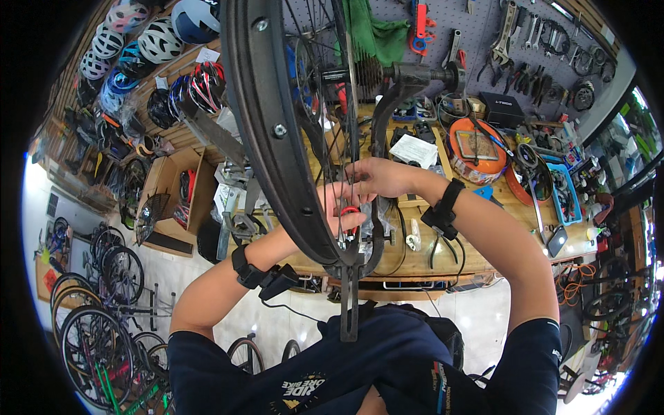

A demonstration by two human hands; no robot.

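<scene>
A bicycle wheel with a black rim (266,131) and thin spokes stands upright in a black truing stand (382,117), close in front of me. My left hand (339,206) reaches in behind the rim among the spokes. Its fingers are bent around a small red ring-shaped tool (352,211), which looks like a spoke wrench; the rim partly covers this hand. From the right, my right hand (384,178) comes to the spokes with thumb and fingers pinched together, just above the left fingers. What lies in that pinch is too small to make out. A cassette (368,71) sits at the hub.
The wooden workbench (477,238) carries an orange round tub (477,149), a blue tray (566,194), a phone (557,241) and black-handled pliers (443,252). Hand tools hang on the pegboard (477,41). Helmets (160,40) and a cardboard box (176,200) are at left, bicycles (97,339) below them.
</scene>
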